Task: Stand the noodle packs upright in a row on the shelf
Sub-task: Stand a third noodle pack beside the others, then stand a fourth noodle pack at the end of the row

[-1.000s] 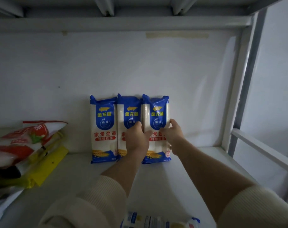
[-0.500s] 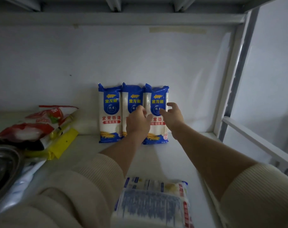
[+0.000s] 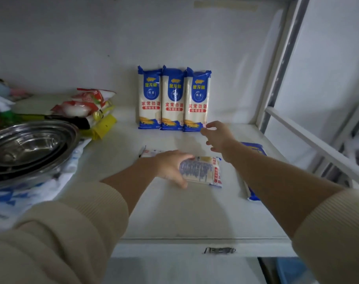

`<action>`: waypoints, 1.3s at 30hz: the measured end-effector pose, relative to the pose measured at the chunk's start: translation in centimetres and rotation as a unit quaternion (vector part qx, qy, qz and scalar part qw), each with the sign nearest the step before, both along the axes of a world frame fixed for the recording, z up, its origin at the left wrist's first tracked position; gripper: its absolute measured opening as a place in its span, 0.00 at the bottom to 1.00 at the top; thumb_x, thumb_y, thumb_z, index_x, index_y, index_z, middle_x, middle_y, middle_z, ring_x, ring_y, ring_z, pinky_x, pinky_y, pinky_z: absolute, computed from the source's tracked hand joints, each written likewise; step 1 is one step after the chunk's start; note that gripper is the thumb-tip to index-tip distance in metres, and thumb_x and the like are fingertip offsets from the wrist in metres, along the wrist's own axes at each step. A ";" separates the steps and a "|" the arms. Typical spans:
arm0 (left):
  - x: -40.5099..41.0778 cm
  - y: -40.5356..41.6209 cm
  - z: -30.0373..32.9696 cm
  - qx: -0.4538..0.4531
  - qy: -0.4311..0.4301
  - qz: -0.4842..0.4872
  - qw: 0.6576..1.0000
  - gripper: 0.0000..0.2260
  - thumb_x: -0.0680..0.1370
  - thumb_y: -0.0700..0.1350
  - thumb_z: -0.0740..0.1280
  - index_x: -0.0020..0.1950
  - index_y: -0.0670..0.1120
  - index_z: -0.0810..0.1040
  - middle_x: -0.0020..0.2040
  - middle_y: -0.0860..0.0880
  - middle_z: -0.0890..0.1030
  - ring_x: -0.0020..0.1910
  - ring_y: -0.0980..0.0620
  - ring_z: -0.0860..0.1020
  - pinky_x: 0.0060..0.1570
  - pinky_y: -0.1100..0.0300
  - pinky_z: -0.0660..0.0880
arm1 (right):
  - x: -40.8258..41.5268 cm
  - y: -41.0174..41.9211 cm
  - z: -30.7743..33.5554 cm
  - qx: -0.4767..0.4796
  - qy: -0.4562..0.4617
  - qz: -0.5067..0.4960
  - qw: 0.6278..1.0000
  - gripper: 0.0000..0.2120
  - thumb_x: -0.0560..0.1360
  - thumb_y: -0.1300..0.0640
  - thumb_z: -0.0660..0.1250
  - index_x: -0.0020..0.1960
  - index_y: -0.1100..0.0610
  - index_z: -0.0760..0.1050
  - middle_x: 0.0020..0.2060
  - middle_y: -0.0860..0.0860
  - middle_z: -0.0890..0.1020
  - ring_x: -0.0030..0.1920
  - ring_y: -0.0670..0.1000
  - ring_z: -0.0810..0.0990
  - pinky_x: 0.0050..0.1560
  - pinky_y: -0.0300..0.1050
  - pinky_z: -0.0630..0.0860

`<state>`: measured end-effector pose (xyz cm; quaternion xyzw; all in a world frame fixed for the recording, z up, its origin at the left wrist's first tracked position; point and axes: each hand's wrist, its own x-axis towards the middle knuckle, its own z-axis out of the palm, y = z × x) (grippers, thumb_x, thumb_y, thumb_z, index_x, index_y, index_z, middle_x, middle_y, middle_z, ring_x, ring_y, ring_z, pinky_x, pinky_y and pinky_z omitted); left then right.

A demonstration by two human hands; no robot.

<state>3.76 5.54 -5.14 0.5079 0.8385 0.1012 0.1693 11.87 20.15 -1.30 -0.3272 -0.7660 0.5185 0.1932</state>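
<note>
Three blue-and-white noodle packs stand upright side by side against the back wall: left (image 3: pixel 149 98), middle (image 3: pixel 173 99), right (image 3: pixel 197 100). A fourth noodle pack (image 3: pixel 204 171) lies flat in the middle of the white shelf (image 3: pixel 174 218), printed back facing up. My left hand (image 3: pixel 170 167) is wrapped around its left half, thumb under the near edge. My right hand (image 3: pixel 217 136) hovers with fingers spread just in front of the right upright pack's base, holding nothing. Another blue pack (image 3: pixel 254 149) lies flat, mostly hidden under my right forearm.
Stacked steel bowls (image 3: pixel 27 148) sit at the left on a blue-and-white bag. Behind them lie red-and-white bags (image 3: pixel 86 103) and a yellow packet (image 3: pixel 104 126). A metal post (image 3: pixel 277 68) and a slanted rail (image 3: pixel 317 144) bound the shelf on the right.
Both hands have come off the right upright pack and drawn back toward me. My left hand has dropped onto the flat pack. The view has pulled back and tilted down.
</note>
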 end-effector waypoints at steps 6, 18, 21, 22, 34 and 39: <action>0.8 0.4 0.5 0.050 0.205 0.002 0.977 0.12 0.79 0.48 0.62 0.61 0.46 0.74 0.54 0.47 0.81 0.46 0.50 0.76 0.43 0.58 0.66 | 1.5 -0.9 0.6 0.110 0.062 -0.058 0.990 0.12 0.78 0.58 0.60 0.57 0.59 0.78 0.50 0.54 0.82 0.48 0.53 0.78 0.48 0.46 0.76; -0.4 4.2 9.4 0.436 -0.360 0.211 0.798 0.12 0.77 0.51 0.64 0.56 0.48 0.79 0.53 0.45 0.85 0.54 0.44 0.83 0.60 0.42 0.76 | -0.9 -0.4 4.4 -0.037 0.254 -0.075 0.964 0.13 0.79 0.55 0.53 0.51 0.58 0.74 0.44 0.52 0.79 0.45 0.51 0.76 0.44 0.43 0.71; -0.3 6.0 10.0 0.455 -0.450 0.187 0.745 0.10 0.80 0.49 0.64 0.56 0.47 0.79 0.52 0.43 0.85 0.53 0.43 0.83 0.58 0.42 0.77 | -1.5 -0.3 5.5 -0.073 0.268 -0.019 0.960 0.13 0.79 0.51 0.56 0.45 0.57 0.74 0.40 0.56 0.82 0.39 0.52 0.79 0.43 0.47 0.77; -0.5 6.5 10.1 0.460 -0.463 0.180 0.736 0.08 0.80 0.48 0.63 0.54 0.47 0.79 0.51 0.44 0.85 0.51 0.44 0.83 0.57 0.44 0.78 | -1.5 0.0 5.7 -0.073 0.262 -0.013 0.962 0.11 0.78 0.51 0.58 0.46 0.57 0.74 0.40 0.56 0.83 0.38 0.52 0.80 0.41 0.46 0.78; -0.7 11.1 6.9 0.456 -0.433 0.161 0.761 0.10 0.79 0.47 0.66 0.59 0.51 0.77 0.51 0.50 0.85 0.50 0.52 0.83 0.50 0.52 0.79 | -2.5 5.6 5.8 -0.053 0.280 -0.080 0.955 0.05 0.77 0.58 0.63 0.44 0.57 0.69 0.42 0.56 0.82 0.39 0.55 0.82 0.42 0.53 0.81; -2.2 14.1 7.2 0.487 -0.393 0.210 0.752 0.12 0.76 0.43 0.70 0.59 0.50 0.76 0.51 0.49 0.84 0.50 0.48 0.83 0.53 0.48 0.80 | -3.7 8.0 5.9 -0.032 0.281 -0.074 0.956 0.04 0.77 0.57 0.64 0.44 0.55 0.70 0.41 0.53 0.82 0.40 0.55 0.82 0.43 0.52 0.81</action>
